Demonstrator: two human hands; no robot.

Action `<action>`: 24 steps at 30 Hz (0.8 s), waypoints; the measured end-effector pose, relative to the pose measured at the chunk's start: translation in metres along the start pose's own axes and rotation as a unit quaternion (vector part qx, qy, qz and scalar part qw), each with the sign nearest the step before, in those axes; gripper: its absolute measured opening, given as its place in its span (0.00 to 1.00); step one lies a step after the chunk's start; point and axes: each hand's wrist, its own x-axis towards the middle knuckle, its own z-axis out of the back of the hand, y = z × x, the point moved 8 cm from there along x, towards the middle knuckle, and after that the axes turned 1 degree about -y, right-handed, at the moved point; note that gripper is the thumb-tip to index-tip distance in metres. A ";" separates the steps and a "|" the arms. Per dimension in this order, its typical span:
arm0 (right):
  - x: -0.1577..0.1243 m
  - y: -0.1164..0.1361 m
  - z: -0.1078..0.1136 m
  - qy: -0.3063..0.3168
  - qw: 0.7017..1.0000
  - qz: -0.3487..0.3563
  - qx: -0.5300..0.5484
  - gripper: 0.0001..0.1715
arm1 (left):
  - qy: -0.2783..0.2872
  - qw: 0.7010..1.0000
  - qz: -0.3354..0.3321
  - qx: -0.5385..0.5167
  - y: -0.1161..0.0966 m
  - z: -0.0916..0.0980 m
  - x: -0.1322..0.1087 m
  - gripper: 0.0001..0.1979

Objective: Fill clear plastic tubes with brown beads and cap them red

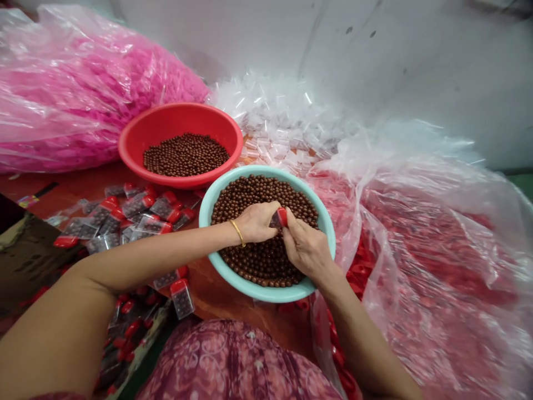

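Above a pale turquoise basin [205, 214] heaped with small round brown balls [266, 272], my two hands meet. My left hand [259, 221], below a gold bangle, is closed round a small clear plastic box filled with dark balls. On that box sits a red cap [282, 216], pinched by the fingers of my right hand [307, 244]. Most of the box is hidden by my left fingers. Capped boxes [182, 298] of the same kind lie to the left of the basin, some under my left forearm.
A red basin [127, 150] with more brown balls stands behind. Pink pieces fill a clear bag [83, 94] at back left. Empty clear boxes [283, 122] are piled by the wall. A large plastic bag of red caps [441, 261] lies right. More filled boxes [125, 339] lie lower left.
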 end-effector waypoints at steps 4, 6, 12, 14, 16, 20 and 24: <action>0.003 -0.017 0.020 -0.041 0.992 -0.088 0.078 0.17 | 0.063 0.996 -0.062 0.003 -0.021 -0.010 0.000 0.11; 0.004 -0.033 0.028 -0.098 0.973 -0.180 0.107 0.21 | 0.098 0.989 -0.109 0.003 -0.038 -0.016 -0.004 0.14; 0.005 -0.045 -0.015 -0.018 0.864 -0.339 0.372 0.31 | 0.094 0.984 -0.148 0.031 -0.056 -0.023 -0.015 0.14; 0.001 -0.041 -0.024 0.024 0.868 -0.354 0.347 0.35 | 0.085 0.982 -0.162 0.054 -0.055 -0.027 -0.019 0.11; -0.002 -0.037 -0.029 0.039 0.872 -0.362 0.328 0.39 | 0.090 0.979 -0.169 0.069 -0.053 -0.031 -0.023 0.10; 0.007 -0.024 -0.021 -0.033 0.866 -0.314 0.388 0.47 | 0.089 0.979 -0.173 0.067 -0.052 -0.019 -0.027 0.11; 0.006 -0.022 0.003 -0.178 0.850 -0.286 0.406 0.40 | 0.017 0.989 -0.136 0.048 -0.048 0.032 -0.053 0.11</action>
